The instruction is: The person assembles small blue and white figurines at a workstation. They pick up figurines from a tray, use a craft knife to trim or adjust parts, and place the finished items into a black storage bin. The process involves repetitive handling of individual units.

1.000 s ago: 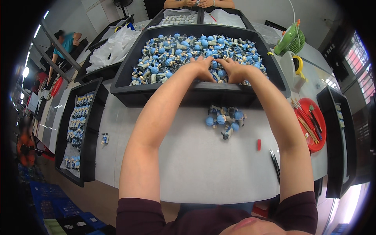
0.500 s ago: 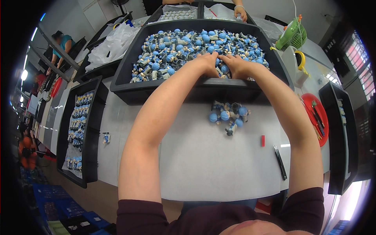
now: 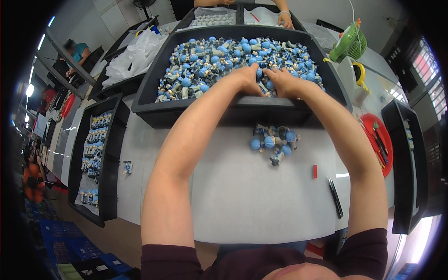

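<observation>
Both my hands reach over the near wall of a large black bin (image 3: 154,108) heaped with small toy figurines (image 3: 198,56) in blue caps. My left hand (image 3: 247,80) lies on the pile near its front middle, fingers apart and partly sunk among the figurines. Close beside it on the right, my right hand (image 3: 285,83) also rests in the pile, its fingers spread and their tips partly hidden. Neither hand shows a figurine clearly gripped. On the white table in front of the bin lies a loose cluster of several figurines (image 3: 275,142).
At the left stands a black tray (image 3: 112,163) with rows of figurines; one single figurine (image 3: 127,167) lies beside it. A red eraser-like block (image 3: 315,171), a black pen (image 3: 335,198), a red dish (image 3: 386,140) and a green fan (image 3: 349,43) are at the right. Another person's hand (image 3: 284,19) shows behind.
My hands have shifted very slightly within the pile, the right one's fingers a little. The whole view has moved slightly. Behind the bin, the other person's hand has lowered onto a tray.
</observation>
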`<state>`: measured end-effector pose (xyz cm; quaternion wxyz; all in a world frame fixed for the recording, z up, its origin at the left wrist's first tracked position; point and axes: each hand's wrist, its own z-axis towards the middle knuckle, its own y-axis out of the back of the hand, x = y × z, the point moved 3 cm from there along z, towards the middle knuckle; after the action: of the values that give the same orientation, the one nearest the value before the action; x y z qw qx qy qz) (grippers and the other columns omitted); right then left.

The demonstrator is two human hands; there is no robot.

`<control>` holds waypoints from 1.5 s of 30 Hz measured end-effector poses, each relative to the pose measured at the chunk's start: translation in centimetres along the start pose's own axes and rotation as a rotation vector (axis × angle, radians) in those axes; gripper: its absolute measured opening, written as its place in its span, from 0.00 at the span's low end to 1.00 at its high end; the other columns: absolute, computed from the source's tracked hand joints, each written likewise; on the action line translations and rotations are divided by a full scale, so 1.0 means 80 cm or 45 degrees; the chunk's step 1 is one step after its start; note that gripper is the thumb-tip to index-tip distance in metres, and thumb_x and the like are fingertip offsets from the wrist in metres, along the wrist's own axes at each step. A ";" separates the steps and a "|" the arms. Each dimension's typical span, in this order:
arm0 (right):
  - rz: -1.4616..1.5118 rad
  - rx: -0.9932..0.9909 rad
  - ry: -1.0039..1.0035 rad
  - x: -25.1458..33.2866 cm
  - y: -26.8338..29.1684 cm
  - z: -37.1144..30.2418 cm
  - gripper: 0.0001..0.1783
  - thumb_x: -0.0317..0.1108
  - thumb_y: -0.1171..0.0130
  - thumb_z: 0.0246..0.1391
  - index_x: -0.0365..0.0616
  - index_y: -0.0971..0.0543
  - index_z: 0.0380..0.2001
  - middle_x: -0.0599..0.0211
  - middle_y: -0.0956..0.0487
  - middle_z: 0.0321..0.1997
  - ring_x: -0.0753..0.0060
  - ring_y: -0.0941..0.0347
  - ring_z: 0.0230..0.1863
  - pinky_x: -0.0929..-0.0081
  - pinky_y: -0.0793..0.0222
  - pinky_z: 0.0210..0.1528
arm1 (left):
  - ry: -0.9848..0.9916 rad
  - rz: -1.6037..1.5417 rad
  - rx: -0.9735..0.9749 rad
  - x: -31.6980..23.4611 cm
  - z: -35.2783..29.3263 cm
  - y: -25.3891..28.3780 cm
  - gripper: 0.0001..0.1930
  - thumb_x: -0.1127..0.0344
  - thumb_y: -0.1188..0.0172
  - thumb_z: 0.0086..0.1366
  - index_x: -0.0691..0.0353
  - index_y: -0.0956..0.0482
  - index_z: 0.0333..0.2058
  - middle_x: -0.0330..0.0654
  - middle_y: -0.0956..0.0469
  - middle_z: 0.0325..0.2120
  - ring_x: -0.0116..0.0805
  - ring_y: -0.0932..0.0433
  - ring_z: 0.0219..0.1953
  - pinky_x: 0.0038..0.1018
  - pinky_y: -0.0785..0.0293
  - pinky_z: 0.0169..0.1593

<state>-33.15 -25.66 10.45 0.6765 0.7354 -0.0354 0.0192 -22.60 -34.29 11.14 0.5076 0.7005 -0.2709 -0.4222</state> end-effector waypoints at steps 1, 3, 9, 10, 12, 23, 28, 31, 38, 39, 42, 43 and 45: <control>0.053 0.006 -0.047 0.000 -0.001 0.000 0.55 0.36 0.29 0.24 0.43 0.46 0.60 0.47 0.37 0.55 0.40 0.41 0.54 0.56 0.43 0.57 | -0.014 -0.023 0.002 0.000 0.001 0.001 0.54 0.48 0.27 0.31 0.68 0.44 0.55 0.58 0.32 0.49 0.48 0.32 0.53 0.33 0.35 0.54; 0.025 -0.030 -0.031 -0.004 -0.008 0.003 0.52 0.35 0.30 0.28 0.47 0.45 0.60 0.47 0.34 0.53 0.40 0.42 0.54 0.54 0.43 0.56 | -0.012 -0.042 0.042 0.000 0.007 -0.003 0.56 0.49 0.26 0.30 0.69 0.46 0.56 0.58 0.32 0.49 0.48 0.33 0.53 0.33 0.36 0.54; 0.108 -0.010 0.061 0.005 0.008 -0.004 0.50 0.31 0.30 0.26 0.42 0.41 0.57 0.50 0.26 0.42 0.43 0.41 0.53 0.56 0.42 0.55 | -0.041 -0.145 -0.019 0.007 0.000 0.003 0.55 0.51 0.26 0.30 0.68 0.44 0.56 0.58 0.34 0.50 0.46 0.34 0.54 0.32 0.36 0.55; 0.104 -0.116 0.093 0.008 0.014 -0.009 0.40 0.30 0.32 0.28 0.45 0.33 0.52 0.48 0.25 0.39 0.46 0.35 0.49 0.63 0.38 0.52 | -0.074 -0.143 -0.050 0.010 0.002 0.004 0.54 0.51 0.26 0.29 0.68 0.43 0.56 0.57 0.33 0.50 0.45 0.34 0.54 0.31 0.36 0.54; 0.144 -0.106 0.158 0.012 0.019 -0.010 0.40 0.29 0.32 0.26 0.42 0.32 0.51 0.52 0.25 0.38 0.49 0.36 0.49 0.61 0.39 0.52 | -0.135 -0.163 -0.137 0.011 -0.003 0.008 0.50 0.53 0.26 0.28 0.68 0.39 0.52 0.55 0.31 0.46 0.45 0.31 0.50 0.31 0.34 0.51; -0.054 -0.343 0.155 0.047 0.119 -0.040 0.38 0.26 0.33 0.17 0.42 0.26 0.44 0.55 0.24 0.34 0.52 0.31 0.41 0.66 0.34 0.46 | -0.311 0.025 -0.508 -0.032 -0.054 0.108 0.34 0.54 0.28 0.30 0.65 0.27 0.38 0.52 0.24 0.35 0.45 0.25 0.41 0.31 0.29 0.43; -0.255 -0.186 0.181 0.143 0.170 -0.115 0.39 0.29 0.37 0.26 0.44 0.33 0.51 0.53 0.23 0.39 0.56 0.27 0.40 0.67 0.32 0.43 | -0.361 -0.238 -0.483 -0.079 -0.188 0.137 0.24 0.66 0.31 0.33 0.66 0.31 0.31 0.46 0.26 0.24 0.33 0.27 0.29 0.27 0.30 0.33; 0.062 -0.427 0.282 0.170 0.122 -0.144 0.28 0.22 0.35 0.19 0.39 0.24 0.36 0.57 0.24 0.31 0.54 0.30 0.38 0.66 0.29 0.39 | -0.396 -0.215 -0.517 -0.063 -0.239 0.102 0.25 0.68 0.30 0.36 0.62 0.29 0.37 0.38 0.26 0.28 0.25 0.26 0.31 0.22 0.28 0.36; 0.247 -0.136 0.099 0.204 -0.040 -0.180 0.25 0.26 0.33 0.25 0.42 0.26 0.35 0.57 0.27 0.37 0.55 0.34 0.47 0.62 0.27 0.40 | -0.214 -0.370 -0.142 -0.017 -0.257 -0.058 0.29 0.65 0.30 0.30 0.62 0.30 0.36 0.42 0.28 0.30 0.36 0.28 0.34 0.28 0.30 0.39; 0.258 -0.110 0.043 0.203 -0.051 -0.184 0.26 0.26 0.34 0.25 0.42 0.26 0.37 0.57 0.27 0.37 0.54 0.35 0.47 0.62 0.27 0.40 | -0.206 -0.348 -0.101 -0.020 -0.255 -0.066 0.29 0.64 0.30 0.30 0.62 0.30 0.36 0.43 0.28 0.32 0.38 0.28 0.36 0.29 0.30 0.40; 0.314 -0.245 -0.026 0.195 -0.061 -0.188 0.32 0.28 0.33 0.24 0.43 0.28 0.42 0.57 0.28 0.39 0.53 0.36 0.48 0.62 0.29 0.42 | -0.235 -0.312 -0.033 -0.024 -0.245 -0.061 0.32 0.63 0.31 0.31 0.62 0.31 0.39 0.45 0.30 0.37 0.40 0.29 0.40 0.30 0.31 0.42; 0.352 -0.266 -0.039 0.194 -0.064 -0.191 0.33 0.29 0.32 0.24 0.43 0.29 0.43 0.56 0.28 0.40 0.53 0.36 0.48 0.61 0.29 0.43 | -0.256 -0.304 -0.051 -0.025 -0.245 -0.060 0.33 0.62 0.30 0.31 0.62 0.32 0.40 0.45 0.31 0.39 0.41 0.29 0.41 0.30 0.31 0.43; 0.426 -0.313 -0.067 0.189 -0.071 -0.195 0.37 0.30 0.31 0.22 0.43 0.30 0.45 0.56 0.28 0.41 0.52 0.38 0.49 0.60 0.31 0.46 | -0.303 -0.285 -0.089 -0.023 -0.243 -0.063 0.35 0.61 0.30 0.31 0.62 0.33 0.42 0.46 0.32 0.42 0.41 0.30 0.43 0.30 0.31 0.44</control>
<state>-17.34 -10.00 7.26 0.7474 0.6313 -0.1768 0.1076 -6.94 -21.73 9.49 0.4457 0.6532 -0.2346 -0.5653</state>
